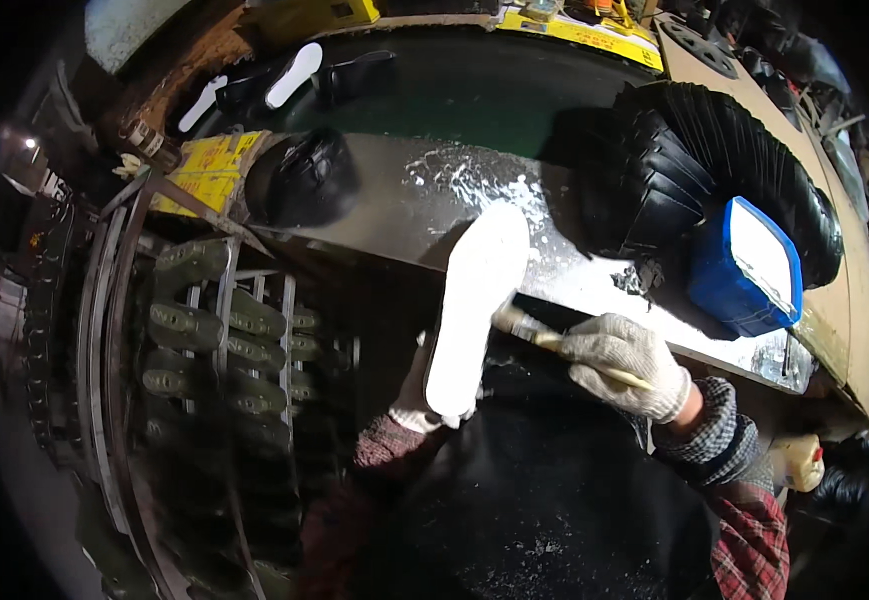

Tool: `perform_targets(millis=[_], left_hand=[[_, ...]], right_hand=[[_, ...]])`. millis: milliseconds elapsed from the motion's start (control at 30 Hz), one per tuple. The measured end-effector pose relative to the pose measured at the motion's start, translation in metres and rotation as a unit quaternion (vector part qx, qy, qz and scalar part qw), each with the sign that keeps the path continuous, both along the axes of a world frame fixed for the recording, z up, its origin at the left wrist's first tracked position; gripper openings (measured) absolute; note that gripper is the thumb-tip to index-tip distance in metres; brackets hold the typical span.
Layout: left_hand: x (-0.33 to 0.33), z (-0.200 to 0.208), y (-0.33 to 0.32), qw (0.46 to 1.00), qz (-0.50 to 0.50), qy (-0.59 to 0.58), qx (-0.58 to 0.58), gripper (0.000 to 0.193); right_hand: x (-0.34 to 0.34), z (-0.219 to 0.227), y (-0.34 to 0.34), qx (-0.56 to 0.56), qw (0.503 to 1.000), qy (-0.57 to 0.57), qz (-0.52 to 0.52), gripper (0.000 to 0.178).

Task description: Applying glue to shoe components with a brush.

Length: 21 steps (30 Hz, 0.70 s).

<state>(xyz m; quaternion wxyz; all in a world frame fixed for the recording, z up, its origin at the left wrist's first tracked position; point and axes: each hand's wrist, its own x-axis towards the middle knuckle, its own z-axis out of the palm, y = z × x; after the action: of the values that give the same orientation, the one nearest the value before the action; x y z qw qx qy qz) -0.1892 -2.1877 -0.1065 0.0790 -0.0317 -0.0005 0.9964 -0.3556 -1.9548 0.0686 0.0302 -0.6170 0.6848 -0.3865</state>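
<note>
A white, foot-shaped shoe sole [480, 300] is held up in front of me, toe end pointing away. My left hand [417, 408], in a pale glove, grips it from beneath at the heel; most of the fingers are hidden behind it. My right hand [630, 365], also gloved, is closed around the thin wooden handle of a paintbrush [535, 332]. The bristles are at the right edge of the sole, seemingly touching it. What lies under the white face cannot be made out.
A white-splattered metal bench [395, 180] lies ahead, bearing a blue tub [745, 270] of white liquid and a fanned stack of black pieces [695, 150]. Behind it, a dark belt [455, 85] carries white soles and black uppers. A metal rack [225, 340] of dark lasts stands left.
</note>
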Motion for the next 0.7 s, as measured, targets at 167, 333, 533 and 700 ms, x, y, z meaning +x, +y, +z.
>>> perform_targets(millis=[167,333,533,700], left_hand=[[-0.013,0.044,-0.016,0.991,-0.018,-0.037,-0.127,0.063],[-0.044,0.103,-0.036,0.957,0.130,-0.241,-0.098,0.045],[-0.121,0.109,-0.093,0.958,0.205,-0.104,-0.170,0.028],[-0.132,0.174,-0.127,0.566,0.403,-0.042,-0.718,0.048]], right_hand=[[-0.060,0.021,-0.046,-0.063,0.996,0.049,-0.041,0.030],[0.008,0.067,-0.056,-0.002,0.980,0.166,0.106,0.029],[0.022,0.048,-0.051,-0.046,0.997,-0.054,0.000,0.017],[-0.026,-0.035,0.036,0.011,0.975,-0.078,-0.207,0.021]])
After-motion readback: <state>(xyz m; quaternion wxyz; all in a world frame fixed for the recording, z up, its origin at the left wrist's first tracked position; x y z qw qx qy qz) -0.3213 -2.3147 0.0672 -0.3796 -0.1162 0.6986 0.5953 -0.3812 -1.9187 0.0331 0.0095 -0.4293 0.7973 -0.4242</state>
